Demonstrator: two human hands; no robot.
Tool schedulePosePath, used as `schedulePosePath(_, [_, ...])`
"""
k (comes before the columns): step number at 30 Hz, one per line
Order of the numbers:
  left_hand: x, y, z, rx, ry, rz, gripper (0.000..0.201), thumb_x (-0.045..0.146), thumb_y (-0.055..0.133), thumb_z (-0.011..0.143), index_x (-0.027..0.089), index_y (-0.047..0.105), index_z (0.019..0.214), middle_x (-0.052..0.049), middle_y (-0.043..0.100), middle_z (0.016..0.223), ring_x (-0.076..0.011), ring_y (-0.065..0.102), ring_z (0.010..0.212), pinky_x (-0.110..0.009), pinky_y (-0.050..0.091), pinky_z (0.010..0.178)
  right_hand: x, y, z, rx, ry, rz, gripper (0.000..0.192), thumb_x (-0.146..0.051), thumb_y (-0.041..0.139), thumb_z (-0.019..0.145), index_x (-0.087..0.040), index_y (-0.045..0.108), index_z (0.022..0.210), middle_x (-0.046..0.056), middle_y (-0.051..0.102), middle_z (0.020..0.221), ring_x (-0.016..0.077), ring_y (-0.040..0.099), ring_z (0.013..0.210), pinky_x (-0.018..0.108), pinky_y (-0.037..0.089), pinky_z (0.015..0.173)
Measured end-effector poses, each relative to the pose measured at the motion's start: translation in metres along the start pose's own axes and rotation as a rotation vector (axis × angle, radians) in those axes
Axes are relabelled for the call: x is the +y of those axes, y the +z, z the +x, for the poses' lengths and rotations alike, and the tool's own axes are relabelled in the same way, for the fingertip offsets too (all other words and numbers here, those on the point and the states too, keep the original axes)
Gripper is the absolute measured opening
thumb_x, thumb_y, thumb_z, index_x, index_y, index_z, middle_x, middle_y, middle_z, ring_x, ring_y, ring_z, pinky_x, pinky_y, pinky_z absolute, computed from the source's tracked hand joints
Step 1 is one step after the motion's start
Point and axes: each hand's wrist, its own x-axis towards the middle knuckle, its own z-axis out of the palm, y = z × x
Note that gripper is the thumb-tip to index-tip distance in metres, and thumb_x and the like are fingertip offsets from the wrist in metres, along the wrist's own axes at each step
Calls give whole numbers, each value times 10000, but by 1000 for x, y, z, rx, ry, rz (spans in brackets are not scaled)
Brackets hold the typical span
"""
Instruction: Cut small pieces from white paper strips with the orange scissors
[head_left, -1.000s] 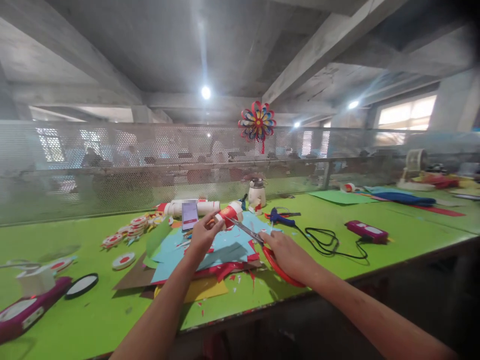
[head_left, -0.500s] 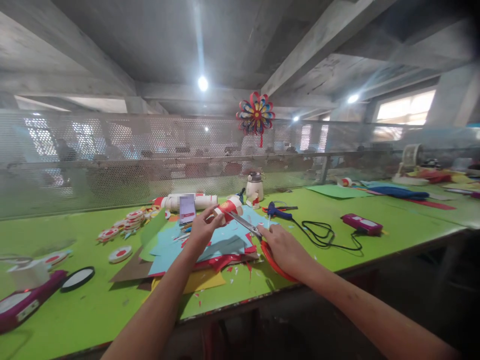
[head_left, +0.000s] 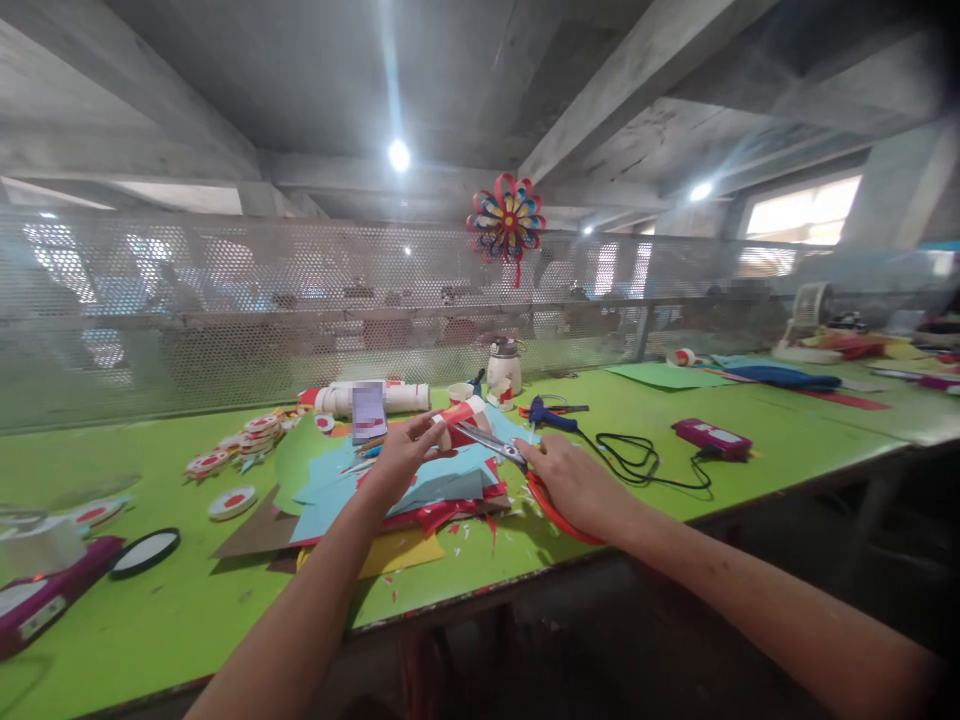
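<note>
My left hand (head_left: 409, 455) is closed around a red and white paper cup (head_left: 463, 420), tilted on its side above the paper pile. My right hand (head_left: 574, 485) grips a pair of scissors (head_left: 499, 447) by its orange-red handles. The metal blades point left and reach the cup's side; whether they bite into it is hard to make out. Below both hands lie sheets of light blue paper (head_left: 442, 480), with red, brown and yellow sheets underneath. Small red and white scraps (head_left: 469, 535) are scattered beside the pile.
A blue glue gun (head_left: 551, 415) lies to the right, near a purple power strip (head_left: 711, 438). Behind the pile stand a phone (head_left: 368, 412), stacked white paper cups (head_left: 409, 397) and a bottle (head_left: 504, 368). Red-and-white round pieces (head_left: 259, 435) sit at left, by a black-rimmed disc (head_left: 146, 552).
The cup has turned in my left hand, so its printed side faces differently. The scissors stay at its side. The whole view has shifted slightly.
</note>
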Motion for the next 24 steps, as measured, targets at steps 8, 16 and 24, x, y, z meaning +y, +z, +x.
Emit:
schedulePosePath(8, [-5,3,0,2,-41,3,384,407,681,715,138,687,989,-101,701,970,-230,654,846,-432,556,772,-5,5,0,-23,20,23,298,-118,407,901,-135,550,1161,134,612,907,252,565,818,298,355,661])
schedulePosePath(16, [-8,5,3,92,-28,-16,354,365,719,674,137,682,943,-86,698,942,-201,656,777,-407,551,753,-14,9,-1,-54,101,98,317,-124,427,882,-154,556,1170,121,657,909,246,613,794,290,359,653])
schedulePosePath(24, [-5,7,2,112,-39,-25,436,365,748,638,126,669,993,-81,699,944,-205,657,774,-406,549,754,-19,3,-1,-82,156,194,322,-89,422,865,-163,608,1117,134,693,961,248,638,840,284,377,686])
